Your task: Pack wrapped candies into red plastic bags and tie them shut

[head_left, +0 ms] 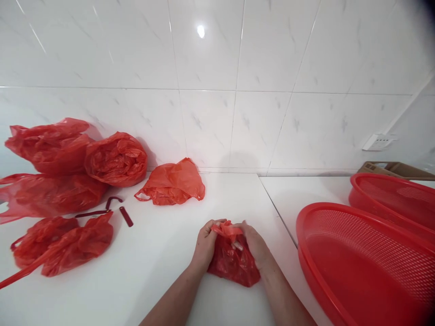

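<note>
A red plastic bag (234, 267) rests on the white table in front of me, its gathered top between my two hands. My left hand (205, 242) is closed on the bag's upper left edge. On the other side my right hand (254, 242) grips the upper right edge, fingers partly hidden behind the plastic. Some fingertips show through the folds near the middle of the top. What the bag contains, if anything, cannot be made out.
Several crumpled red plastic bags (61, 194) are piled at the left, with another red bag (173, 183) by the wall. Dark red strips (126, 216) lie near the pile. Two red perforated baskets (326, 210) stand at the right, before a cardboard box (377, 168). A wall socket (379, 142) is above.
</note>
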`<state>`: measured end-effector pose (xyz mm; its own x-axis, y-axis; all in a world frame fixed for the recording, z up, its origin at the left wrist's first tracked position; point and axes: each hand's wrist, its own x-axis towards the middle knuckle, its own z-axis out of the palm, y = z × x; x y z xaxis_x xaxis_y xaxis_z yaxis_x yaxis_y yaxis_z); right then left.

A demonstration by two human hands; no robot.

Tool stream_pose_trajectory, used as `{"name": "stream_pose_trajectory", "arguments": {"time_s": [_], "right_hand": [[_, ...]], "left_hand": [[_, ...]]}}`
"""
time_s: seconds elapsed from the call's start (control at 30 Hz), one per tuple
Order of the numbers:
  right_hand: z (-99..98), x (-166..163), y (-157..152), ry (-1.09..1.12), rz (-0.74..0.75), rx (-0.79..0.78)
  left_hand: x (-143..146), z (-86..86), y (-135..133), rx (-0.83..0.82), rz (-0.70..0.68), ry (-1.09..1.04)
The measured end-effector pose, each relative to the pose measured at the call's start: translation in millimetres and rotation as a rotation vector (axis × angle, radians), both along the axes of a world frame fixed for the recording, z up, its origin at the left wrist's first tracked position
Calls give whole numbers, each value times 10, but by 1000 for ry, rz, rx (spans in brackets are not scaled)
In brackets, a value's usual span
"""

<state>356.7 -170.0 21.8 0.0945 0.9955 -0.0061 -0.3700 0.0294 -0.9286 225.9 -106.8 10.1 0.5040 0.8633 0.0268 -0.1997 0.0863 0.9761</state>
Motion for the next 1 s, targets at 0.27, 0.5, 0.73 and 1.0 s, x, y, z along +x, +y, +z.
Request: {"name": "stream_pose_trajectory", "arguments": {"time_s": [0.27, 0.5, 0.73, 1.0], "right_hand": [[28, 25, -20, -383, -151, -70], [-60, 22, 30, -627, -417, -125], [-18, 103, 24, -117, -257, -87], [-82, 302, 36, -338, -662, -114]], "left_hand": [[-36, -29, 1, -53, -39, -34], [-31, 0, -87, 370, -28, 198], [-29, -26, -63, 721, 53, 391], [-59, -40, 14, 782, 236, 337]]}}
